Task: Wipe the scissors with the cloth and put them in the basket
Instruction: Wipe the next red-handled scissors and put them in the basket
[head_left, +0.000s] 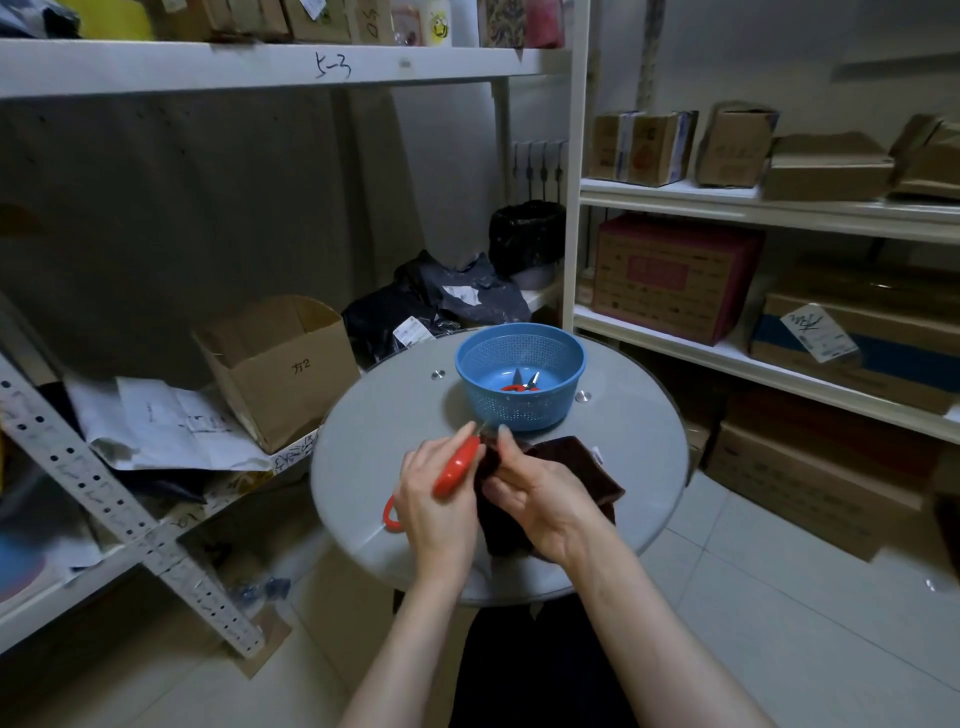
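Red-handled steel scissors (457, 467) are gripped in my left hand (436, 499) over the grey glass table (374, 431), blades wrapped in the dark brown cloth (571, 467) my right hand (535, 499) pinches round them: the wiping step, I judge. Next they need lifting into the blue plastic basket (519, 410). One cloth, one basket, one pair held, a second pair (522, 385) already inside; a red loop (390, 514) by my left hand may be a third.
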